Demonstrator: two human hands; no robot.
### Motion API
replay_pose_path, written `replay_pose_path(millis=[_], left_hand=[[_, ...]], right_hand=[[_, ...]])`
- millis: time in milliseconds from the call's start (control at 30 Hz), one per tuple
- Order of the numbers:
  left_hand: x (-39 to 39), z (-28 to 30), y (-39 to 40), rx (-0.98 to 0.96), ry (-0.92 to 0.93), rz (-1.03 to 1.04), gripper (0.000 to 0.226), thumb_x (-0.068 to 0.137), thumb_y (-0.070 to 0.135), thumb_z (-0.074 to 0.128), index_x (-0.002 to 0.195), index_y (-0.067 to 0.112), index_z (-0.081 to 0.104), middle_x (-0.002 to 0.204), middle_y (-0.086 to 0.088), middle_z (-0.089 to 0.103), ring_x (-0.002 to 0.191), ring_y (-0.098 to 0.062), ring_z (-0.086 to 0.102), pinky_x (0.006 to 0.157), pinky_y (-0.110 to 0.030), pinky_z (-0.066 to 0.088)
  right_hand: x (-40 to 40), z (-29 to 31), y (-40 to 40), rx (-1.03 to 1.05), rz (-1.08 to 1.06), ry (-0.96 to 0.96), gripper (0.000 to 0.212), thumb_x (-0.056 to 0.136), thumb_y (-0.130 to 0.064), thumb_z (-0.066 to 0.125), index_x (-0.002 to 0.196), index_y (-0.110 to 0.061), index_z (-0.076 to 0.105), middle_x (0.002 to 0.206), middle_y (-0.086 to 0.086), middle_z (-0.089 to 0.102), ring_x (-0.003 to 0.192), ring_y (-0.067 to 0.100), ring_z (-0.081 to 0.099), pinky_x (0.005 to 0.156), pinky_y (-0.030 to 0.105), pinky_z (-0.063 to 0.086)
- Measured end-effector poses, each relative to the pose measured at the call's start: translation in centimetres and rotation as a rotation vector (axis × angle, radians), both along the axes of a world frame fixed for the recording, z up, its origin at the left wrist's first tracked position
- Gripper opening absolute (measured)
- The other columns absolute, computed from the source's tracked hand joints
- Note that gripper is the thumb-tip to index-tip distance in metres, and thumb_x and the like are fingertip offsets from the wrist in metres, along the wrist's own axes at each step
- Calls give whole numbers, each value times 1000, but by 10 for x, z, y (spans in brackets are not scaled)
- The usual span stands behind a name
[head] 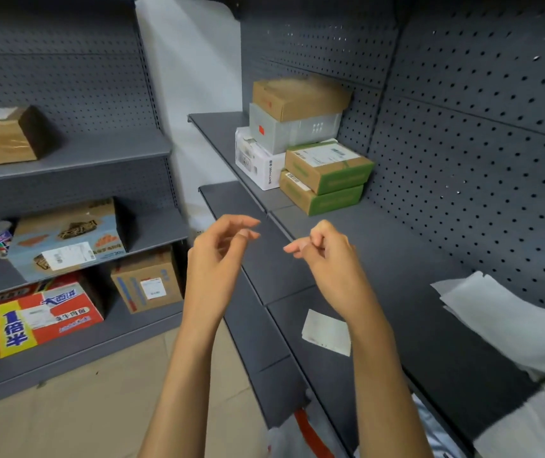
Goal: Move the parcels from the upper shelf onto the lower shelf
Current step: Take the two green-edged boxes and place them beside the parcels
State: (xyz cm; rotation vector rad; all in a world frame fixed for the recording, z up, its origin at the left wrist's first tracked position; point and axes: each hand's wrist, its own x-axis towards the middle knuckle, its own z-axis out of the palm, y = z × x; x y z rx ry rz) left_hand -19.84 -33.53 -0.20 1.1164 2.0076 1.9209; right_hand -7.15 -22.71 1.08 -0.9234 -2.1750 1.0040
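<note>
The gray upper shelf [396, 252] held the parcels [310, 143], piled in its far corner against the back wall so they would not fall. The left hand [218, 256] and right hand [327, 259] hung loose and empty, ready to reach.

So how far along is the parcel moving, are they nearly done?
It looks barely begun. Five parcels sit stacked on the upper shelf: a brown box on a grey box, a white box, and two green-edged boxes. The lower shelf shows no parcels. The left hand and right hand hover with nothing in grip, so all remains.
</note>
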Motion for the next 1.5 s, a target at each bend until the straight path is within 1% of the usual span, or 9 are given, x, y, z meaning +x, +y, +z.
replay_pose_path(millis=[133,233,433,633,767,900,1033,1333,1500], left_hand=[[-21,0,32,24,-27,-48,25,99,6,53,101,20,74,94,2,76,96,-11,71,94,-40,54],[-30,3,59,30,-43,-94,24,99,6,54,100,20,73,92,-1,76,94,-17,70,91,-39,53],[-66,-2,112,-11,-35,-214,21,99,12,58,103,27,73,87,8,74,85,-4,68,85,-29,52],[-113,7,161,-99,45,-354,23,100,12,59,114,26,70,96,11,70,83,12,59,73,-3,41],[-138,0,184,-155,23,-414,34,98,11,59,129,26,63,115,7,66,91,17,58,77,1,41],[-165,-17,204,-215,28,-458,47,99,16,60,143,31,51,139,6,58,119,-8,60,101,-20,45],[-185,-29,223,-260,8,-507,55,99,17,61,149,33,43,150,6,51,137,-15,51,116,-44,42],[-201,-50,268,-306,-35,-661,64,99,10,57,153,33,34,147,6,53,138,-16,50,118,-48,38],[-203,-62,285,-321,-11,-704,72,96,12,59,157,32,25,162,3,32,150,-17,34,123,-45,31]], right_hand=[[-16,1,26,34,-48,-49,34,98,-8,44,74,-22,26,100,-9,77,92,25,67,76,39,50],[-20,2,47,52,-86,-86,36,98,-7,45,72,-21,25,97,-9,76,65,8,56,56,26,36],[-45,-1,84,-18,-214,-83,43,101,-33,54,64,-19,35,87,-5,78,94,23,71,88,43,52],[-88,12,111,-114,-299,-11,53,99,-49,49,83,1,59,80,-10,77,85,11,73,88,49,57],[-112,7,130,-103,-413,4,49,83,-65,42,75,-19,54,91,-4,75,92,24,69,85,51,56],[-133,-4,140,-13,-505,31,30,100,-35,54,74,-25,42,86,-12,60,84,14,58,70,33,48],[-149,-21,153,10,-580,-17,31,99,-30,56,74,-26,38,80,-9,56,80,19,58,67,38,50],[-153,-59,177,-316,-651,-81,33,96,-47,30,95,-21,50,99,15,68,96,39,65,93,54,52],[-155,-58,179,-320,-679,-57,27,102,-44,42,87,-22,47,91,12,70,90,36,67,89,53,54]])
